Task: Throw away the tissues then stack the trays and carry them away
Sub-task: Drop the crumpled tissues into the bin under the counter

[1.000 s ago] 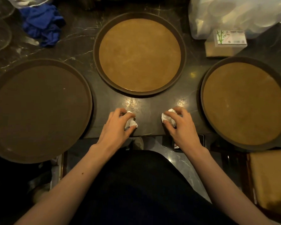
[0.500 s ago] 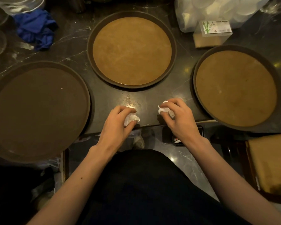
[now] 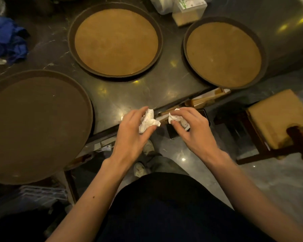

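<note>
Three round brown trays lie flat on the dark marble counter: a large dark one (image 3: 37, 126) at the left, one with a tan inner surface (image 3: 115, 41) at the middle back, and a third (image 3: 223, 53) at the right. My left hand (image 3: 131, 135) grips a crumpled white tissue (image 3: 148, 122) at the counter's front edge. My right hand (image 3: 194, 133) grips a second crumpled tissue (image 3: 177, 118), just off the counter's edge. The two hands are close together and apart from all the trays.
A blue cloth (image 3: 7, 39) lies at the back left. A tissue box (image 3: 191, 6) and a white plastic bag sit at the back right. A wooden chair with a tan cushion (image 3: 276, 117) stands on the floor to the right. Shoes show below the counter.
Both hands have lifted the tissues off the counter and drawn back toward its front edge. The view has swung right and down, showing more floor and the chair.
</note>
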Motion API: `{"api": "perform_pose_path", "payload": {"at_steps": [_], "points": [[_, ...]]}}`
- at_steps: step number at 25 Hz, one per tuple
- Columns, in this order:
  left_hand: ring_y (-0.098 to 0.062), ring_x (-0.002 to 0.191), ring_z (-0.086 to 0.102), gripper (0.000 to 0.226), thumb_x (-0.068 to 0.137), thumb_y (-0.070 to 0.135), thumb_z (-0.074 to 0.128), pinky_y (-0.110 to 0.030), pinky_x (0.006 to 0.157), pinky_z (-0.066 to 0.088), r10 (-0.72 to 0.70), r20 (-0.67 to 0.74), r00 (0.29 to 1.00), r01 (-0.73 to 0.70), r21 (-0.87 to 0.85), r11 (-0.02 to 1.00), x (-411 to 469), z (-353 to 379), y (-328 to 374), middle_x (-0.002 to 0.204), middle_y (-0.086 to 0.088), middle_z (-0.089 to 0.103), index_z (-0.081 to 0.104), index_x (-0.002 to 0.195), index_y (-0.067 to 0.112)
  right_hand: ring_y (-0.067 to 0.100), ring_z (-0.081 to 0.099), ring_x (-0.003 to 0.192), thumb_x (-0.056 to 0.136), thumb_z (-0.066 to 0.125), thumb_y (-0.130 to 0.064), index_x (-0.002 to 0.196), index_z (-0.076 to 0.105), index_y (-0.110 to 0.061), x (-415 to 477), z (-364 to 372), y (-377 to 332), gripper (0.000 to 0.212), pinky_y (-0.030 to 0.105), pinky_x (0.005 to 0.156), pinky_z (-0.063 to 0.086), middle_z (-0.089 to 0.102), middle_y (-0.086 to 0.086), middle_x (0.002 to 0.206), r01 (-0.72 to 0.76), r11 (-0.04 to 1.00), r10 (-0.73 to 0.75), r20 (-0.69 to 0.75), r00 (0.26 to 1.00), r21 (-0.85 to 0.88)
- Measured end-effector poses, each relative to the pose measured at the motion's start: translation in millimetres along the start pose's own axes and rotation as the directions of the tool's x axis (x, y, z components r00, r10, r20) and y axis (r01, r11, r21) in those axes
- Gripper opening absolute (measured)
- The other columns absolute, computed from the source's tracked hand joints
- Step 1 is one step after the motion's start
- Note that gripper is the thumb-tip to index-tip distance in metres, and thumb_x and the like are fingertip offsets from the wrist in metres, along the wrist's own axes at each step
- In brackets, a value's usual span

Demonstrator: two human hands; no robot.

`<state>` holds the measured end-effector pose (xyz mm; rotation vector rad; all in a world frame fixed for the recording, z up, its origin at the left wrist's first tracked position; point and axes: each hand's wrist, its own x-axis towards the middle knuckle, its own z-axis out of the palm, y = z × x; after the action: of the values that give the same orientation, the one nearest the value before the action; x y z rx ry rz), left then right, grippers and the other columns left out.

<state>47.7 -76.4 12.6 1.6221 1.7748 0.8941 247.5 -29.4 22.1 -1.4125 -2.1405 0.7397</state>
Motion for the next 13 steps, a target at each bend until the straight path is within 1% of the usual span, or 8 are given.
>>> {"api": "perform_pose_path", "payload": {"at_steps": [3,5,7,8,10,12,13], "points": [[-0.008,0.112,0.052,0.054,0.084,0.033,0.071,-0.019,0.094,0.041,0.024,0.066,0.998,-0.022,-0.024,0.999,-18.6,10.5,3.3,0.124,0.003,0.057,0.055,0.132,0.017,0.012,0.059,0.107,0.093,0.067,-0.016,0.113,0.069,-0.01,-40.2,-1.4,-9.7,0.021,0.027,0.093,0.047,0.063,0.003,0.113,-0.062,0.998,0.062,-0.029,0.998,-0.003],[-0.003,0.111,0.051,0.053,0.085,0.032,0.071,-0.012,0.094,0.038,0.033,0.097,0.995,-0.027,-0.068,0.997,-29.6,18.1,7.4,0.124,0.007,0.054,0.054,0.133,0.019,0.012,0.059,0.107,0.092,0.068,-0.015,0.112,0.069,-0.01,-61.4,-4.4,-11.4,0.021,0.025,0.093,0.047,0.064,0.003,0.112,-0.102,0.995,0.101,-0.055,0.993,-0.002],[0.002,0.11,0.048,0.052,0.085,0.032,0.07,-0.007,0.092,0.037,0.051,0.122,0.991,-0.04,-0.09,0.995,-37.9,25.4,12.8,0.123,0.009,0.052,0.054,0.133,0.02,0.011,0.06,0.106,0.091,0.069,-0.015,0.111,0.07,-0.009,-77.3,-8.0,-9.2,0.02,0.021,0.092,0.046,0.065,0.003,0.112,-0.135,0.991,0.135,-0.096,0.986,0.005],[0.002,0.111,0.048,0.052,0.085,0.032,0.071,-0.006,0.093,0.036,0.057,0.131,0.99,-0.046,-0.087,0.995,-41.2,29.1,15.4,0.124,0.008,0.052,0.054,0.133,0.02,0.009,0.06,0.105,0.091,0.07,-0.015,0.11,0.07,-0.01,-83.8,-10.3,-7.4,0.02,0.018,0.092,0.045,0.066,0.002,0.111,-0.149,0.989,0.15,-0.119,0.981,0.017],[-0.001,0.113,0.048,0.052,0.086,0.03,0.071,-0.011,0.095,0.038,0.061,0.141,0.988,-0.052,-0.068,0.996,-46.3,36.5,22.1,0.126,0.005,0.054,0.055,0.134,0.017,0.004,0.058,0.104,0.09,0.07,-0.015,0.108,0.071,-0.011,-94.3,-14.7,-2.1,0.019,0.012,0.091,0.041,0.066,-0.001,0.11,-0.178,0.983,0.182,-0.161,0.97,0.039],[-0.004,0.113,0.05,0.051,0.086,0.028,0.07,-0.016,0.096,0.039,0.069,0.148,0.987,-0.063,-0.045,0.997,-49.6,44.6,29.7,0.126,0.002,0.056,0.056,0.134,0.015,-0.001,0.055,0.102,0.09,0.071,-0.016,0.107,0.071,-0.014,-103.9,-18.8,5.1,0.018,0.009,0.09,0.038,0.063,-0.007,0.109,-0.21,0.976,0.216,-0.19,0.958,0.052],[-0.003,0.113,0.049,0.05,0.087,0.027,0.069,-0.014,0.095,0.037,0.071,0.158,0.985,-0.067,-0.029,0.997,-50.5,48.8,33.5,0.127,0.002,0.057,0.056,0.133,0.016,-0.002,0.055,0.102,0.09,0.071,-0.016,0.107,0.071,-0.015,-108.3,-21.1,9.5,0.018,0.009,0.089,0.038,0.062,-0.009,0.109,-0.223,0.973,0.229,-0.198,0.953,0.054]]}}
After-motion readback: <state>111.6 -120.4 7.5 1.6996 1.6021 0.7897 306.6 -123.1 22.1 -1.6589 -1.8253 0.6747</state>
